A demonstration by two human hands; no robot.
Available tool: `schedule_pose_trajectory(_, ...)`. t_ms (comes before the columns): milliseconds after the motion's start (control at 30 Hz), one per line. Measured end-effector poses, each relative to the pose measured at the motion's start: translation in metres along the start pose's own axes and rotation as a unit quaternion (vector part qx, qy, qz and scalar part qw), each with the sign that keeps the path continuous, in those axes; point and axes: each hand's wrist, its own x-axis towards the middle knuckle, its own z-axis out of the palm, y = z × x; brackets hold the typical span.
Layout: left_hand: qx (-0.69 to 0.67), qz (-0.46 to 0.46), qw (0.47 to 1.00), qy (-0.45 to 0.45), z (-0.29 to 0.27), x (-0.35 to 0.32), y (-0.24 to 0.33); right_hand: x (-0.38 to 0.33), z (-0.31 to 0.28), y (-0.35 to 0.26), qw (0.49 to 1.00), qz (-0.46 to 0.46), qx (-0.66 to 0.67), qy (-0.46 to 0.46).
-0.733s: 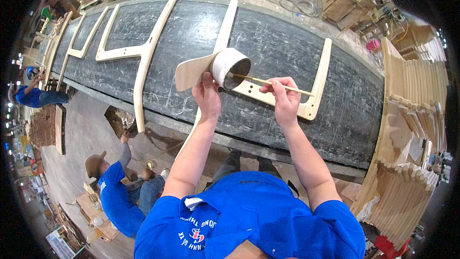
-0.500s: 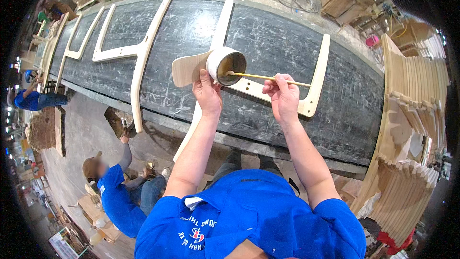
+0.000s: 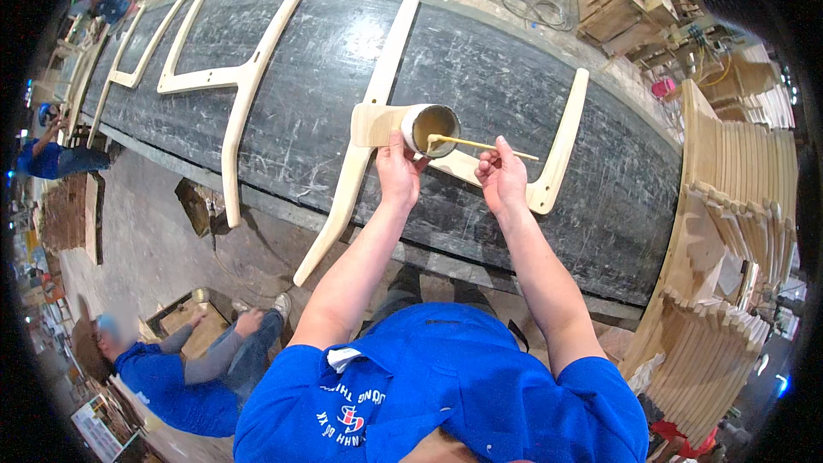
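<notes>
My hands apart from each other, both above table. My left hand clamped on cup and wood piece; cannot tell if these two are joined. My right hand pinched on brush, tip inside cup. Cup position: over frame, between table's near and far edges. Frame's long leg overhangs near edge. Second frame to left, likewise overhanging. Wood stack beyond right edge.
</notes>
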Motion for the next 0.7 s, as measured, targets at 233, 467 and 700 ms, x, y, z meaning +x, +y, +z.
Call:
schedule_pose_trajectory(233,-0.018,-0.021,0.999,0.016,-0.009,0.000,-0.013,0.005,-0.009,-0.019,0.993,-0.059,-0.025,-0.099)
schedule_pose_trajectory(467,-0.017,0.010,1.000,0.012,-0.005,-0.001,-0.001,0.008,-0.011,-0.005,0.991,-0.023,0.024,-0.130)
schedule_pose_trajectory(700,-0.024,0.015,0.999,0.024,-0.003,0.003,-0.002,0.014,-0.005,0.012,0.996,0.061,0.067,-0.001)
